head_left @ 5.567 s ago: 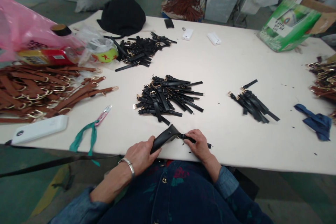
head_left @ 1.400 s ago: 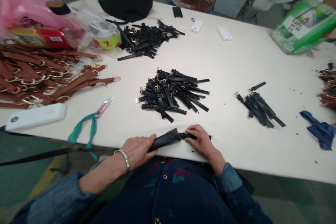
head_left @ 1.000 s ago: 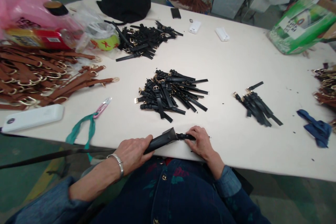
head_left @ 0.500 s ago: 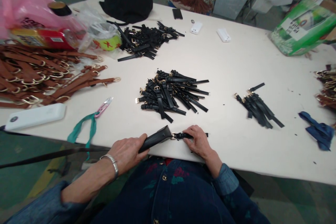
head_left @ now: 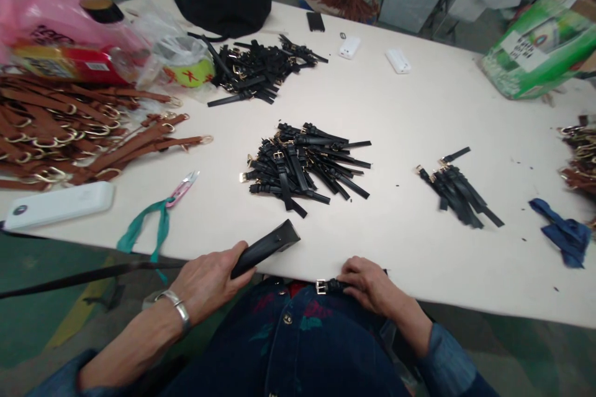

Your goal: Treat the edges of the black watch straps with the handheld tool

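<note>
Brown straps [head_left: 60,130] with gold-toned rings heaped at the desk's [head_left: 400,118] left edge. White oblong device [head_left: 60,206] at the near left corner, then pink-handled snips [head_left: 182,189] tied with teal ribbon [head_left: 145,223] overhanging the near edge.

Left hand [head_left: 212,279]: closed around a black leather-like piece [head_left: 266,248], fingers wrapped on its lower end. Piece held across the near edge; long axis oblique, broad end pointing right and towards the far edge.

Black strap heap [head_left: 302,167]: mid-desk, beyond the hands, most tails pointing right.

Buckled strap [head_left: 333,286]: at the near edge, well apart from the black piece. Long axis roughly along that edge; buckle end points left, far end mostly hidden by the hand.

Right hand [head_left: 375,285]: thumb and fingers pinched on this strap, just behind the buckle.

Smaller strap heap [head_left: 459,192]: right part of desk, tails mostly towards the near right corner. Blue cloth [head_left: 563,229] lies crumpled near the right edge.
</note>
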A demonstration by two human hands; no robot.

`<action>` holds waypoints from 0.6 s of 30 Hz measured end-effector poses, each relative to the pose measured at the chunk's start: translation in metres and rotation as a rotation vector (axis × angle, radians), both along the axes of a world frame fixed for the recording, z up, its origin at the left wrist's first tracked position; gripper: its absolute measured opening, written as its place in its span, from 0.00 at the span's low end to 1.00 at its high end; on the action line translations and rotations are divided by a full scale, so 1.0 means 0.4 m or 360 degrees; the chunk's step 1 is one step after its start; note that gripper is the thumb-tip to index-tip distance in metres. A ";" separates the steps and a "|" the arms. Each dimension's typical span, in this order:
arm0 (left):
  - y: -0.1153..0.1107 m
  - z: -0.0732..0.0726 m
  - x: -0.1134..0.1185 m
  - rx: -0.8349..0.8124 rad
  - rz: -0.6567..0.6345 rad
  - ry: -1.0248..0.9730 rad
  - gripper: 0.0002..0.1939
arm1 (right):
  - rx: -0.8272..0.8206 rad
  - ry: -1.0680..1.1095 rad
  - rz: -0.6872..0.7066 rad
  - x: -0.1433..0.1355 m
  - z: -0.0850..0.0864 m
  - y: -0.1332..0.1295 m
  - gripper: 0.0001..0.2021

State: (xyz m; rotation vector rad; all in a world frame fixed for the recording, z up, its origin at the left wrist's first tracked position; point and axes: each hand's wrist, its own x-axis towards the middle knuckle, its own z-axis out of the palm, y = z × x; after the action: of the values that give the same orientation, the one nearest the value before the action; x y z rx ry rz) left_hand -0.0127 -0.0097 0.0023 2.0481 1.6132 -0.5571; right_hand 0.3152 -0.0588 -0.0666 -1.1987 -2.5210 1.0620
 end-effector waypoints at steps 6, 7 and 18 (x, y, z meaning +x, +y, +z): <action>-0.002 -0.001 0.004 -0.0031 -0.0022 -0.0023 0.17 | -0.0103 -0.0092 -0.0172 0.058 0.026 -0.059 0.09; -0.001 0.001 0.007 -0.0032 -0.0022 -0.0021 0.16 | -0.0086 -0.0065 -0.0245 0.049 0.017 -0.062 0.09; 0.002 0.034 0.029 0.0028 -0.0048 -0.0019 0.16 | 0.0114 0.0733 -0.0543 -0.130 -0.002 0.080 0.10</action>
State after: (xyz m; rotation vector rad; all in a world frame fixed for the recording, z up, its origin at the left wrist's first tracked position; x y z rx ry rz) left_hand -0.0011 -0.0089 0.0161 2.0875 1.5885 -0.5424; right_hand 0.2632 -0.0267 -0.0674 -1.1509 -1.9120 1.0104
